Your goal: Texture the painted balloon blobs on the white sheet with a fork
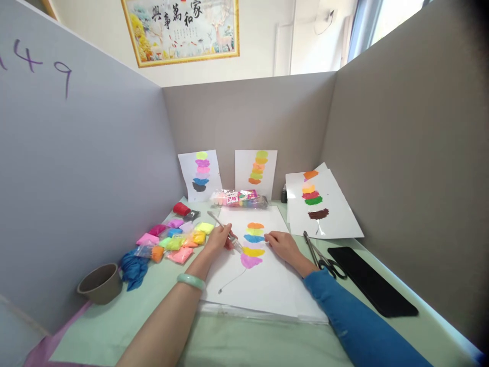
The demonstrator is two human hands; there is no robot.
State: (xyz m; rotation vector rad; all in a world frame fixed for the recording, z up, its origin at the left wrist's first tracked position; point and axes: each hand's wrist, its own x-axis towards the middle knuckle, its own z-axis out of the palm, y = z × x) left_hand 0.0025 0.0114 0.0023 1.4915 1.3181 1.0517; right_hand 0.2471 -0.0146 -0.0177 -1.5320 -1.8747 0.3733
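Note:
My left hand [222, 237] is closed around a fork [215, 218]. The fork's handle points up and away, and its tines slant down to the left edge of a yellow patch [253, 252] on a white sheet [229, 275]. My right hand [284, 245] rests on the sheet with curled fingers, their tips at the right end of a blue patch [254, 238]. Whether those fingers pinch anything is hidden. Orange and light-green patches lie above the blue one. Below the yellow sits a purple patch [251, 261] with a thin drawn line trailing down-left.
Several soft coloured packets [181, 255] and a blue bundle [133, 267] lie left, beside a grey-brown pot [101, 283]. Scissors [324, 262] and a black slab [372, 280] lie right. Painted sheets [198, 191] lean at the back behind a plastic-wrapped pack [240, 199]. Grey partitions [248, 117] enclose the table.

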